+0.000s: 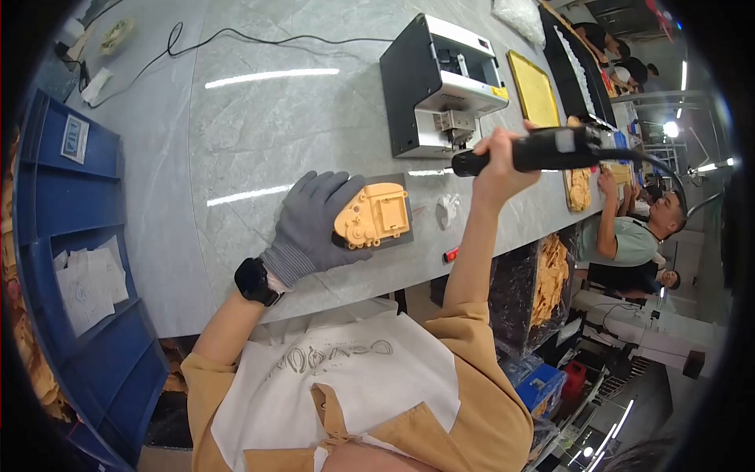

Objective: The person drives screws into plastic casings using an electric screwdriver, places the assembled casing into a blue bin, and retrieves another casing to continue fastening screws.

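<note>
Bench (267,145): bright, streaked with white glare
Lamps (670,130): burnt-out white, far right
Rim: black, straight edges bowed

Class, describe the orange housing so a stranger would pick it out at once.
On the grey marbled table, find the person's left hand in its grey glove. The light-orange moulded housing sits against that hand, its rectangular pocket facing up. Its colour and pocket set it apart from the grey glove and the boxy black-and-silver machine beyond.

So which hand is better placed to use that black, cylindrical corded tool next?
Probably the right hand: it grips the black tool, while the gray-gloved left hand holds the orange, plastic-looking molded part.
</note>
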`<move>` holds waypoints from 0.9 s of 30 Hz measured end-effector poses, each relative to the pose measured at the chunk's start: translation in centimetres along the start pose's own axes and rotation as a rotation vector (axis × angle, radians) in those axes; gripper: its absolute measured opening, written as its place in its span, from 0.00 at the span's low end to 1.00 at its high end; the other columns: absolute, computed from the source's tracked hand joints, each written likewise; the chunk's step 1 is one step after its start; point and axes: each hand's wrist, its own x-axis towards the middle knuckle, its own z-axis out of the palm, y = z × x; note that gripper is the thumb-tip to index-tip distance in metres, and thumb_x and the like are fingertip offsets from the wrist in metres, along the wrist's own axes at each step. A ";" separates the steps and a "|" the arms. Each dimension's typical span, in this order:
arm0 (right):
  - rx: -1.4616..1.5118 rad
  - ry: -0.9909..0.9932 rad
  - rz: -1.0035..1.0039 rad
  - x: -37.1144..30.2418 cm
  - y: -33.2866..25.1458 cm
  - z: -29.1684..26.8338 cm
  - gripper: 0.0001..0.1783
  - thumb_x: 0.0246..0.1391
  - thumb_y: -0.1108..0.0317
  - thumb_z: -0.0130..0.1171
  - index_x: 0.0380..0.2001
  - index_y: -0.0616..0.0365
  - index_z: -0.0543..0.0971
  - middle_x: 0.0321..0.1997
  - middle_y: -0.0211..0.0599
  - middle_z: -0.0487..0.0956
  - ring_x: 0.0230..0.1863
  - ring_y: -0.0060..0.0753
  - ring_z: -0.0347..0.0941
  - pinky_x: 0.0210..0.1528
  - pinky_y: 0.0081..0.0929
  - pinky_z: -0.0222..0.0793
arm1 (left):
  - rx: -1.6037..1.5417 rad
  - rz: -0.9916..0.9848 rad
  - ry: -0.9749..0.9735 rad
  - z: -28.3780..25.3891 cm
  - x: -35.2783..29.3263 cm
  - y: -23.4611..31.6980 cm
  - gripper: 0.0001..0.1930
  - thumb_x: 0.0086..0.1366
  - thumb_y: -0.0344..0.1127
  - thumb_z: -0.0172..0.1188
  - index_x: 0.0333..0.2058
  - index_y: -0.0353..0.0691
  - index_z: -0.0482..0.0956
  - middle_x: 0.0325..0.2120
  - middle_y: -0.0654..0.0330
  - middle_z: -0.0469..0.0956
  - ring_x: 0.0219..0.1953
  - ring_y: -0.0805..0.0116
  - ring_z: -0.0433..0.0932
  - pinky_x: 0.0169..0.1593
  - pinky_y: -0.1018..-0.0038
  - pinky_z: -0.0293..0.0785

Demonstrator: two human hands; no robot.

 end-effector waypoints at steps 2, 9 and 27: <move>0.089 0.014 -0.040 1.0 -2.0 -2.0 0.22 0.43 0.83 0.53 0.44 0.69 0.62 0.16 0.36 0.72 0.12 0.23 0.66 0.22 0.21 0.67 | 0.010 0.005 0.041 0.8 -0.2 2.2 0.47 0.34 0.55 0.71 0.53 0.39 0.64 0.48 0.52 0.67 0.52 0.56 0.67 0.59 0.57 0.57; 0.114 0.056 -0.169 3.2 -1.1 2.5 0.22 0.43 0.83 0.54 0.44 0.68 0.63 0.17 0.36 0.74 0.14 0.22 0.69 0.22 0.19 0.67 | 0.038 0.042 0.018 -0.6 -0.1 -0.7 0.47 0.33 0.55 0.72 0.53 0.39 0.63 0.48 0.52 0.67 0.52 0.55 0.66 0.59 0.57 0.57; -0.041 0.061 -0.086 0.5 0.3 1.4 0.20 0.43 0.82 0.55 0.42 0.69 0.64 0.16 0.34 0.73 0.13 0.22 0.68 0.23 0.19 0.67 | 0.011 0.093 0.105 -0.6 0.4 -0.5 0.45 0.32 0.52 0.73 0.50 0.37 0.66 0.42 0.51 0.69 0.42 0.54 0.71 0.47 0.62 0.68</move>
